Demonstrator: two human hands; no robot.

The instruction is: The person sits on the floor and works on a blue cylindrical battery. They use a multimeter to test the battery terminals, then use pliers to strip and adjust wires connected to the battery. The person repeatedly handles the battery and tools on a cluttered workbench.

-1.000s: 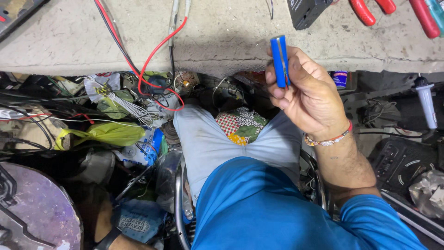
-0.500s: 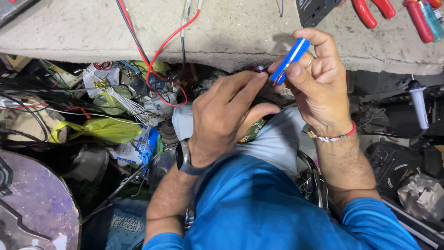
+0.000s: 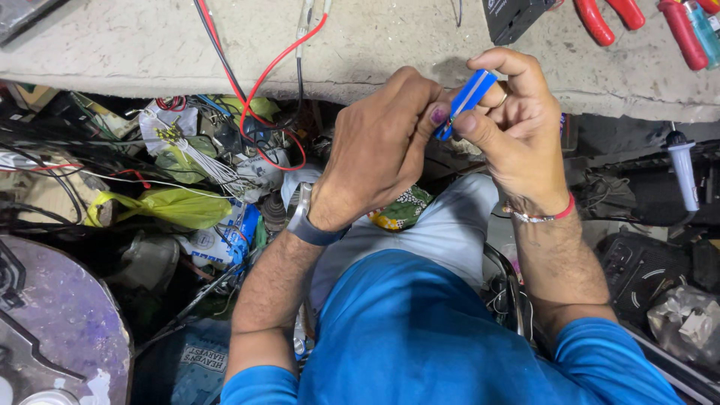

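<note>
Much of the small blue cylinder (image 3: 465, 99) is lying hidden behind fingers, so only its upper length and a pale stripe are showing; what sits at its lower end is too covered to make out. It is being held in the air just over the near edge of the grey table (image 3: 150, 45), right of centre. Tools at the far right, red handles (image 3: 611, 19) and a dark box (image 3: 517, 15), are running out of the top of the view.

Below the table, a yellow-green plastic bag (image 3: 176, 206) is lying at the left among tangled wires, with a blue-and-white packet (image 3: 225, 240) just near of it; its print is too small to tell. A clear crumpled wrapper (image 3: 690, 322) is sitting at the near right.

The right hand (image 3: 525, 142) is pinching the cylinder between thumb and forefinger, its grip closed around it, wrist bent upward with a red thread band. The left hand (image 3: 379, 150) is reaching across from the left, fingertips curled and meeting the cylinder's lower end, pinching there; a watch is sitting on that wrist. A red wire (image 3: 281, 56) is looping over the table edge.
</note>
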